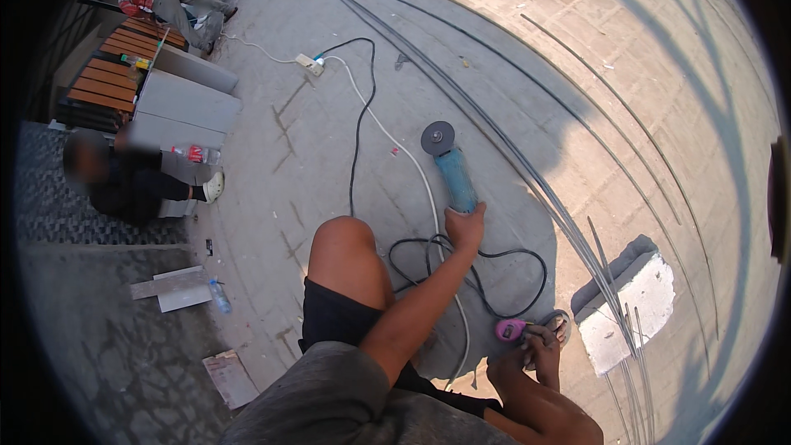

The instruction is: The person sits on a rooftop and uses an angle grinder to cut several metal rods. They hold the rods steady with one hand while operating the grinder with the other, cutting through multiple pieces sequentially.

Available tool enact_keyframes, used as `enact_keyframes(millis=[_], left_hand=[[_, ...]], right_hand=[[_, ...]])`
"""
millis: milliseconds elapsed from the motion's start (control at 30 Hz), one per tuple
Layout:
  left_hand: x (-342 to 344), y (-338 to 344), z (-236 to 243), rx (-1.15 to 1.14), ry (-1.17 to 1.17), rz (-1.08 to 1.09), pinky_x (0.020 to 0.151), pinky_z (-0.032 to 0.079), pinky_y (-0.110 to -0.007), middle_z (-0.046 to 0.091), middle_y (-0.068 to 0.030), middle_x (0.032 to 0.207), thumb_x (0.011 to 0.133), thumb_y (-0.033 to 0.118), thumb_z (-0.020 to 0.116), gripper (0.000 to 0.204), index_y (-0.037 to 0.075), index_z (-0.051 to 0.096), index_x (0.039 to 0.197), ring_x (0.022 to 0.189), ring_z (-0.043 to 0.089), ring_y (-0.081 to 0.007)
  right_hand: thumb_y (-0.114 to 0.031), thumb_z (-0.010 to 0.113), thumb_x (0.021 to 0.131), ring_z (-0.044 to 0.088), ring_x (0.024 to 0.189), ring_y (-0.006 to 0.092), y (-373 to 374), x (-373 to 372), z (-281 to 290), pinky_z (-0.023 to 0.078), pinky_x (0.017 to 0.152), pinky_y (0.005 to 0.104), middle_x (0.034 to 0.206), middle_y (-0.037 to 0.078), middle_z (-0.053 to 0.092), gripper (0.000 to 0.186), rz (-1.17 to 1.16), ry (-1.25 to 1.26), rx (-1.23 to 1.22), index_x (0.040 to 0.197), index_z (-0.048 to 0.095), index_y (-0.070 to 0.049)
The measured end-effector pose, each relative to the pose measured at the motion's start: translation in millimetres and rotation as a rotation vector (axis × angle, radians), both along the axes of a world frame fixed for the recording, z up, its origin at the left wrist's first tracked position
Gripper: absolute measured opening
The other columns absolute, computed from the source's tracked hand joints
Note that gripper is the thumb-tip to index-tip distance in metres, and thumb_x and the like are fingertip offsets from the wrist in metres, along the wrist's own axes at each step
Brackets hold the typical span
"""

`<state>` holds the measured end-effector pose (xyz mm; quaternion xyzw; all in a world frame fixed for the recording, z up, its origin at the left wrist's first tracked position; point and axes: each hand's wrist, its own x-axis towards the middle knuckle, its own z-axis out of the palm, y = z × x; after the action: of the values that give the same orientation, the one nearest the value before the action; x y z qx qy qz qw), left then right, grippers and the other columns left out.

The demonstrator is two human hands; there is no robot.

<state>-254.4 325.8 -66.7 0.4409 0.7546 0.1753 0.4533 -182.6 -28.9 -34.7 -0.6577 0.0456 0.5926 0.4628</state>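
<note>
My left hand [465,227] is wrapped round the rear of a teal angle grinder [456,177]. The grinder's dark disc [437,138] points away from me, above the grey pavement. Beside my bent right leg, my right hand [540,353] has its fingers curled against a pink tape measure [510,330], which it appears to hold. A black power cord [540,284] lies in loops below the grinder and partly behind my left forearm. Long thin steel bars [527,161] stretch diagonally along my right side.
The bars cross a white broken concrete block [630,313] at right. A white extension socket [311,64] with cables lies ahead. At left, one person [124,181] sits near grey boxes [185,95] and a wooden-slat bench [107,74]; another person [177,4] sits farther off.
</note>
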Motion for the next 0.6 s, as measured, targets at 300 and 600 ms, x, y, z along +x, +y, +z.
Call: enact_keyframes(millis=[300, 600], left_hand=[[-4, -12, -27, 0.05, 0.379, -0.242, 0.111, 0.043, -0.058, 0.048, -0.0287, 0.144, 0.089, 0.058, 0.078, 0.097, -0.013, 0.043, 0.146, 0.134, 0.049, -0.0461], [1, -21, -29, -0.007, 0.445, -0.361, 0.112, 0.038, -0.06, 0.047, -0.0257, 0.143, 0.095, 0.068, 0.064, 0.098, -0.01, 0.039, 0.149, 0.136, 0.046, -0.0448]], right_hand=[[-0.01, 0.068, 0.096, 0.055, 0.042, 0.0132, 0, -6, -12, 0.04, 0.037, 0.0271, 0.07, 0.009, 0.068, 0.022, -0.055, -0.037, -0.012, 0.113, 0.07, 0.003], [-0.014, 0.068, 0.098, 0.051, 0.038, 0.0136, 2, -16, -13, 0.036, 0.035, 0.0284, 0.063, 0.007, 0.064, 0.017, -0.139, -0.154, -0.13, 0.102, 0.072, 0.002]])
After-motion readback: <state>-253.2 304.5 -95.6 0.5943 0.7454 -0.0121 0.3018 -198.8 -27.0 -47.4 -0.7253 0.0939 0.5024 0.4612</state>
